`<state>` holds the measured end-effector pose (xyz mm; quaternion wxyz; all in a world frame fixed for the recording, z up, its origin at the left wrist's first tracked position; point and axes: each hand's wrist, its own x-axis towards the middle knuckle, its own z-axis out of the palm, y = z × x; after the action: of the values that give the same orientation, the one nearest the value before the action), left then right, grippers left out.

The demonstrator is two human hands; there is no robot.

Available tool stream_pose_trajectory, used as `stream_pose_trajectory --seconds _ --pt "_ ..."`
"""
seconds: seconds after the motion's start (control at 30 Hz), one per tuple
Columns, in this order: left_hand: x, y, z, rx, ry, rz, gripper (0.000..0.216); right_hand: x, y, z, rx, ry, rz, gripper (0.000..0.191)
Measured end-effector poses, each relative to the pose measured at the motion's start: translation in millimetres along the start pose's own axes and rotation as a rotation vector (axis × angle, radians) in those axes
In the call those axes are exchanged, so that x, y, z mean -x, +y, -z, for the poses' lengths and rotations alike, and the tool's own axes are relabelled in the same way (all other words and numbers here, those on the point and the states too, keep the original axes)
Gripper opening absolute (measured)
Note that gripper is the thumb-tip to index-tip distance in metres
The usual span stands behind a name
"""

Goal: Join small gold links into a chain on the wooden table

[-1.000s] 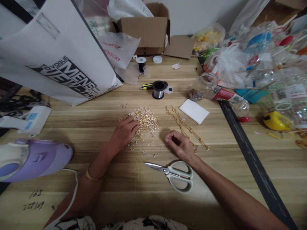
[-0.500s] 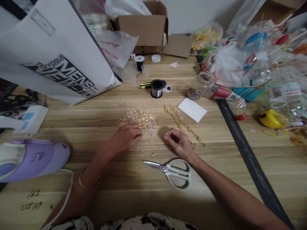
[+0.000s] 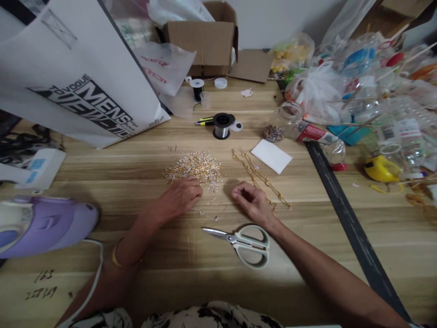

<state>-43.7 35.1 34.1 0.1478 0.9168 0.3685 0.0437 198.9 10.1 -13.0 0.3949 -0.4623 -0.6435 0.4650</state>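
Observation:
My left hand (image 3: 180,196) rests with its fingers curled down at the near left edge of a heap of small gold and clear beads (image 3: 196,168). Its fingertips are turned to the table, and whatever they hold, if anything, is hidden. A silvery beaded chain (image 3: 215,217) lies just right of that hand, one end close to it. My right hand (image 3: 251,198) lies on its side, thumb and forefinger closed together; I cannot make out anything between them. Beside it, two gold chains (image 3: 264,180) stretch across the wood. Below both hands lie scissors (image 3: 235,239), blades pointing left.
A wire spool (image 3: 221,127) and a yellow cutter (image 3: 205,122) lie behind the heap. Folded white paper (image 3: 272,156) and a jar of beads (image 3: 287,118) sit back right. A purple iron (image 3: 61,225) stands left, its cord across my left forearm. A dark strip (image 3: 341,200) runs down the right.
The whole view has shifted slightly. My left hand has turned a little more downward and covers the silvery chain's left end. My right hand keeps its pose.

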Motion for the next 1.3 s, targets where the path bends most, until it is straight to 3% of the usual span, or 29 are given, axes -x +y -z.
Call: stream_pose_trajectory --seconds 0.43,0.67,0.83,1.3 --pt "-0.3 -0.9 6.5 -0.021 -0.08 0.015 0.024 0.3 0.0 -0.8 -0.01 -0.014 0.01 0.017" --pt "-0.8 2.1 1.6 -0.055 -0.019 -0.029 0.027 0.5 -0.7 -0.4 0.002 -0.015 0.014 0.016" --pt "-1.9 2.3 1.7 -0.067 -0.041 -0.048 0.027 0.5 -1.1 -0.3 0.016 -0.013 0.013 0.016" --pt "0.1 -4.8 1.4 -0.101 -0.027 0.023 0.025 0.4 -1.5 0.4 0.027 -0.017 0.027 0.012"
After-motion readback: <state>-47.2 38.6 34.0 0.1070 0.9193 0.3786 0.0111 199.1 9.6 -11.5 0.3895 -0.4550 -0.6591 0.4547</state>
